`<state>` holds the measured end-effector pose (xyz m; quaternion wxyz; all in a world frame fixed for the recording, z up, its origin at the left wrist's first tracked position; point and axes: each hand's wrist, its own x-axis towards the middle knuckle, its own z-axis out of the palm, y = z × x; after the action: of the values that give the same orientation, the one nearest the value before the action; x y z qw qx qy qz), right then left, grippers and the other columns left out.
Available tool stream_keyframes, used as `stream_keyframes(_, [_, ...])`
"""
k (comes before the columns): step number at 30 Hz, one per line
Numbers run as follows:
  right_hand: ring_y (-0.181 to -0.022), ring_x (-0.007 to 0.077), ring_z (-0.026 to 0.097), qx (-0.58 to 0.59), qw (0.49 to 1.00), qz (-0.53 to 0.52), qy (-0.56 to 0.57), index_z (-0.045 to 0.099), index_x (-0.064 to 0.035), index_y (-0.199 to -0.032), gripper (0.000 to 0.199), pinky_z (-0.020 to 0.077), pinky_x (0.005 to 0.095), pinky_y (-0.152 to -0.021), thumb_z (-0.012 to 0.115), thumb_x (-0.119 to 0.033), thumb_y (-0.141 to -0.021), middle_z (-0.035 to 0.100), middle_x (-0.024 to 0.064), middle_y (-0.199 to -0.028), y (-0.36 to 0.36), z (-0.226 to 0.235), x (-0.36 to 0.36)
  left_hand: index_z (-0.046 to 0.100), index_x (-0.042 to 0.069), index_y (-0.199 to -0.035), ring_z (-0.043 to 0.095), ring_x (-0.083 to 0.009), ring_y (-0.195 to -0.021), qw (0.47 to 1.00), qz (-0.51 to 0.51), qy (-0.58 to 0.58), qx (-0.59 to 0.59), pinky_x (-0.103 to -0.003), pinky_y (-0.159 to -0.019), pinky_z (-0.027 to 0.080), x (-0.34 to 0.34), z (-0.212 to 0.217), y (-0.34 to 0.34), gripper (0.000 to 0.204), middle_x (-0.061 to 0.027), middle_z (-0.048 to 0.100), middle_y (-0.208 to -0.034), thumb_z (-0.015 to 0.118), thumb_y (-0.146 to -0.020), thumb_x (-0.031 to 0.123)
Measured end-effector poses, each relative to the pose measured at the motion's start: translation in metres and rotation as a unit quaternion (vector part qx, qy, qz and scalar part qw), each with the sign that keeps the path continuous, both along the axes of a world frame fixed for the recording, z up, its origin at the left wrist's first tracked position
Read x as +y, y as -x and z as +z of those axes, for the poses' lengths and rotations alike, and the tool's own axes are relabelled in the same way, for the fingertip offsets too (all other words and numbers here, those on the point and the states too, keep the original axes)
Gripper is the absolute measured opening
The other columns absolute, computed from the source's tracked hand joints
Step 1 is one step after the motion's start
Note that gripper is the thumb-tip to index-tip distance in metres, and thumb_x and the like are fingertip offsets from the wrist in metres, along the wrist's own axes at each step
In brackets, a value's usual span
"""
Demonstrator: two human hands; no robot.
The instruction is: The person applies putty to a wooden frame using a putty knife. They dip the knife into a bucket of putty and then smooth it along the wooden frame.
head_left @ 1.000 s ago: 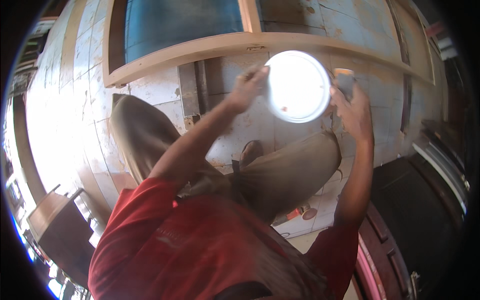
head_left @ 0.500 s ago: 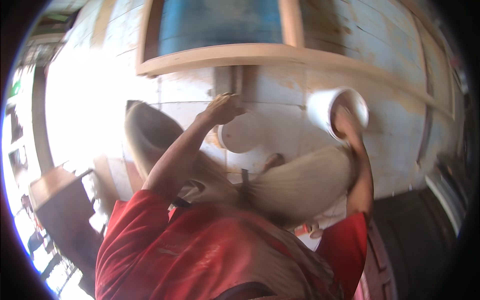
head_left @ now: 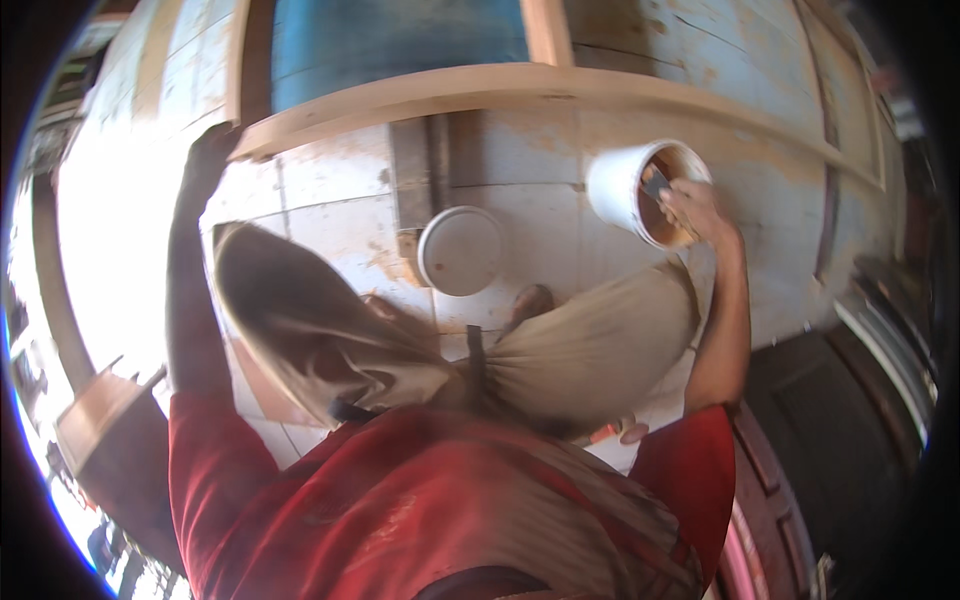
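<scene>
In my right hand (head_left: 690,205) is a paintbrush (head_left: 655,183) with a dark metal band and a pale handle. The fingers are wrapped round it at the mouth of a white bucket (head_left: 612,190). That bucket is tilted toward the right, and brown stain coats its inner wall. My left hand (head_left: 212,150), dark against the glare, grips the near left corner of a pale wooden frame (head_left: 400,97). Its fingertips are partly hidden there. Between my feet and the frame, a round white lid (head_left: 460,252) lies beside a wooden block (head_left: 409,243).
Blue material (head_left: 400,40) shows inside the frame. A wooden plank (head_left: 409,175) runs under its near rail. The tiled floor (head_left: 330,225) is stained brown in places. A brown box (head_left: 110,420) stands at left, and a dark panel (head_left: 830,430) lies at right.
My left hand has moved from above the lid out to the frame's left corner. My right hand has risen out of the bucket, bringing the paintbrush into sight.
</scene>
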<state>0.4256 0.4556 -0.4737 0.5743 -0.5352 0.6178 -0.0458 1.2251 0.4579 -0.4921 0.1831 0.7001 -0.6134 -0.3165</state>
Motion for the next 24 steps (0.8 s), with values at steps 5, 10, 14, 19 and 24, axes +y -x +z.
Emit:
stream_keyframes(5, [-0.067,0.0107,0.06,0.026,0.995,-0.095,0.019,0.067,0.0005,-0.089,0.031,0.0473,0.0275,-0.062,0.065,-0.03,-0.096,0.065,0.0043,-0.075,0.005,0.041,0.017,0.053,0.004,-0.142,0.058,-0.033,-0.124,0.979,0.134,0.004,-0.156,-0.043,-0.106,0.044,-0.024,-0.017,0.021,0.067,-0.0214,0.062,-0.133,0.068,-0.092,0.047])
stream_keyframes(10, [-0.064,0.0106,0.059,0.044,0.991,-0.123,0.021,0.067,0.0006,-0.089,0.031,0.0469,0.0273,-0.06,0.065,-0.029,-0.095,0.064,0.0042,-0.075,0.01,0.041,0.034,0.041,0.013,-0.151,0.032,-0.0402,-0.145,0.963,0.02,0.101,-0.247,-0.052,-0.116,0.034,-0.032,-0.026,0.093,0.084,-0.0215,0.04,-0.154,0.073,-0.086,0.056])
stream_keyframes(14, [-0.063,0.0102,0.057,0.038,0.985,-0.165,0.03,0.065,-0.0026,-0.095,0.027,0.0463,0.0266,-0.059,0.063,-0.029,-0.097,0.062,0.0021,-0.075,-0.015,0.053,0.032,0.033,0.017,-0.156,0.019,-0.0417,-0.151,0.966,0.031,0.087,-0.242,-0.061,-0.119,0.022,-0.029,-0.037,0.082,0.093,-0.0194,0.029,-0.161,0.066,-0.085,0.067])
stream_keyframes(19, [-0.075,0.0108,0.062,-0.018,0.989,-0.144,0.028,0.061,-0.002,-0.115,0.028,0.0514,0.0265,-0.069,0.059,-0.024,-0.098,0.065,0.0031,-0.088,-0.054,0.093,0.027,0.027,0.012,-0.158,0.026,-0.0419,-0.148,0.942,0.191,0.08,-0.262,-0.056,-0.118,0.025,-0.076,-0.061,0.047,0.091,-0.025,0.037,-0.156,0.049,-0.092,0.07])
stream_keyframes(24, [-0.081,0.0102,0.064,-0.074,0.995,-0.072,0.006,0.063,0.0004,-0.12,0.032,0.0531,0.0262,-0.075,0.058,-0.022,-0.098,0.069,0.0071,-0.096,-0.191,0.106,-0.016,0.047,0.004,-0.138,0.059,-0.046,-0.117,0.973,0.194,0.011,-0.122,-0.051,-0.098,0.046,-0.082,-0.086,-0.001,0.073,-0.0279,0.064,-0.122,0.04,-0.098,0.065])
